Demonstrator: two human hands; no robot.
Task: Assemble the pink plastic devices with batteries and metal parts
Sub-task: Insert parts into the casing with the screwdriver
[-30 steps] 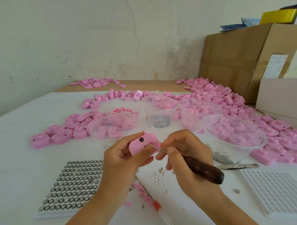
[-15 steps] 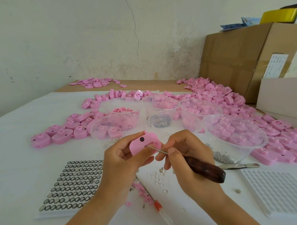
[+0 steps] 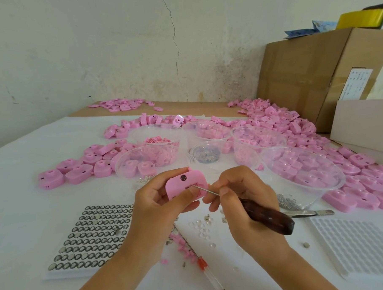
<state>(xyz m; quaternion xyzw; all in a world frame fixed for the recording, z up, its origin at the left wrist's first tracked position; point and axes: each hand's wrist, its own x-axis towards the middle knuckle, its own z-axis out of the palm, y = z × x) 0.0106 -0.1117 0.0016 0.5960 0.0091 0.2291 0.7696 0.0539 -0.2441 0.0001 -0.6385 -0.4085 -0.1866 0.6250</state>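
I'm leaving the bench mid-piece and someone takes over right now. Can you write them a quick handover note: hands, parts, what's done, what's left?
Left hand grips one pink device.
Right hand holds the wooden-handled pick, with its tip in the device's slot.
The battery tray is front left, the bowl of metal bits is behind the hands, and the tweezers are at right.
Done: cannot tell for the pink piles.
Left: finish the held device.

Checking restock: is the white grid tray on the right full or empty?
Empty as far as visible: the white grid tray shows only bare white cells; its right edge runs out of frame.
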